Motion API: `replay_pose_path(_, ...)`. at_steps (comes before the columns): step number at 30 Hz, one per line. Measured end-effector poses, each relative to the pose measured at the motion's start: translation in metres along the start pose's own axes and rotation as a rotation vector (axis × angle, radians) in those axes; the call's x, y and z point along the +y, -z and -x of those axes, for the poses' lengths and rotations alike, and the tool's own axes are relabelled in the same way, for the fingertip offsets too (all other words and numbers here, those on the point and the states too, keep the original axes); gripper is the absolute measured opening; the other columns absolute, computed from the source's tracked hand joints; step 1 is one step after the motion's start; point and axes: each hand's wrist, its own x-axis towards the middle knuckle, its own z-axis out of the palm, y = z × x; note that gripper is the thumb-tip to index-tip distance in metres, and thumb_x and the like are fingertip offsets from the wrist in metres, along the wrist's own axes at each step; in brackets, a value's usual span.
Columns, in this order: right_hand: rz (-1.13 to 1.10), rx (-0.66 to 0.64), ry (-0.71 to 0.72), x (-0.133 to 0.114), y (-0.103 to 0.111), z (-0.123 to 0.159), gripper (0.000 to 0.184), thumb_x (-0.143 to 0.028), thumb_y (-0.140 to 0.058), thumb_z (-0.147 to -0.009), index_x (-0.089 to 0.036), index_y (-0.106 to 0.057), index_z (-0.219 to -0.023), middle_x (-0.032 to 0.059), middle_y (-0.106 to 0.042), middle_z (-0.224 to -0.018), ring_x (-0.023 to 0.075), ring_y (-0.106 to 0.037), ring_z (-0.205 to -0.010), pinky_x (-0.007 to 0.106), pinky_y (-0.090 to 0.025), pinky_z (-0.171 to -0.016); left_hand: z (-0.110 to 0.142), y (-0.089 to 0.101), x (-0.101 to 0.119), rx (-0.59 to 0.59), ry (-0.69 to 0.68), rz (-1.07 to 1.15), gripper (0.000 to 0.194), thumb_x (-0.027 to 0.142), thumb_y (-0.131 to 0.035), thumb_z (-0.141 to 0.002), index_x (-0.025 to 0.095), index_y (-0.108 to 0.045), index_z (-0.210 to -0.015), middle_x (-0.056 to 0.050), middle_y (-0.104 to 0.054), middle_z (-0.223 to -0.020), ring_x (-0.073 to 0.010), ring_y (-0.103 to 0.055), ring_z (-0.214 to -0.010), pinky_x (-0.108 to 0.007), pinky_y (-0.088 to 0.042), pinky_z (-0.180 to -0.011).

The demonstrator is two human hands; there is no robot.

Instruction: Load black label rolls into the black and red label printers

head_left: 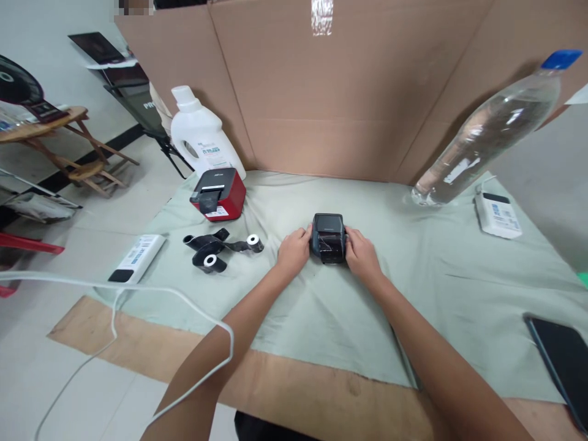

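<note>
Between my two hands is a small black portable printer [329,237], resting on the green cloth in the middle of the table. It has a flat dark top part and a shiny dark lid nearer me. My left hand [295,250] grips its left side, fingers closed against the edge. On the opposite side my right hand [362,252] holds it the same way. To the left of the hands lie black paper rolls [215,263] with white cores, partly unwound. Behind them stands a red and black receipt printer [225,196] with a black strip hanging from its front.
A white jug [209,138] and a tall water bottle [491,141] stand before a cardboard screen [321,79]. White power banks lie left [140,257] and right [498,214]. A phone [563,361] sits at the right edge. A white cable [184,294] crosses my left arm in view.
</note>
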Motion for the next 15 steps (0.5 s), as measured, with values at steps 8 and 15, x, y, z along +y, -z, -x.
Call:
replay_pose_path(8,0.056,-0.014,-0.016,-0.0032,-0.0012,-0.0001,0.056,-0.018,-0.032,-0.092,-0.013,-0.056,-0.142,0.0171,-0.068,-0.131,0.0320,-0.063,-0.116,0.047,-0.049,-0.098,-0.0017,-0.0052,-0.0013,0.007,-0.025,-0.047,0.058,0.009,-0.034,-0.098,0.018,-0.046,-0.153,-0.015,-0.066,-0.122,-0.0260,-0.063,-0.110,-0.037,-0.046,-0.091)
replay_pose_path(15,0.034,-0.027,-0.020,-0.0051,-0.0008,-0.0004,0.057,-0.017,-0.031,-0.091,-0.012,-0.056,-0.142,0.0170,-0.067,-0.129,0.0310,-0.063,-0.114,0.046,-0.049,-0.098,-0.0025,-0.0015,0.0014,-0.012,-0.022,-0.070,0.058,0.008,-0.038,-0.095,0.014,-0.048,-0.152,-0.016,-0.067,-0.117,-0.0269,-0.064,-0.108,-0.038,-0.048,-0.090)
